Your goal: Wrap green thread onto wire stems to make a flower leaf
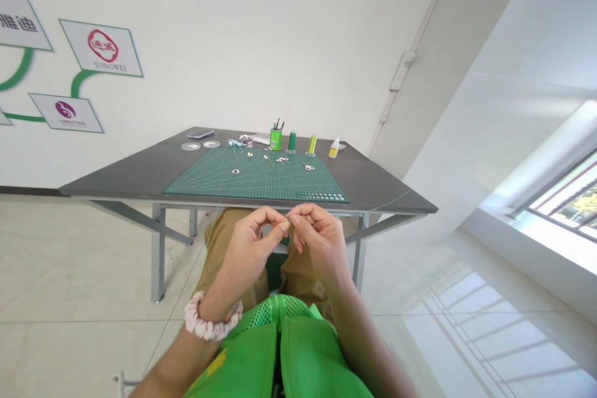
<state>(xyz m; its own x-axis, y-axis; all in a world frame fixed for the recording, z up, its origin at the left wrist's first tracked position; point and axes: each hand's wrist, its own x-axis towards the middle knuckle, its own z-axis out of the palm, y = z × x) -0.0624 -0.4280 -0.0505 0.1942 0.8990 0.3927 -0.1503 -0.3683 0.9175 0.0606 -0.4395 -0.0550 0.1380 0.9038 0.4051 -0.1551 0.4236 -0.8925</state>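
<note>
A tiny greenish piece (289,220), too small to make out, sits at the centre of the frame, before the near edge of the bench (121,171). The left hand (249,242) pinches it between thumb and forefinger; the right hand (321,239) is likewise closed on it, fingertips meeting. Flower-like pieces (282,160) on the green mat (209,183) look already shaped; the held piece seems unfinished, and how much remains cannot be told.

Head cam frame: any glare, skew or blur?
All in the head view: bright window at right; glare on the glossy floor; wall signs skewed toward the left edge; left hand and right hand fairly clear, small item between them too tiny to identify.
</note>
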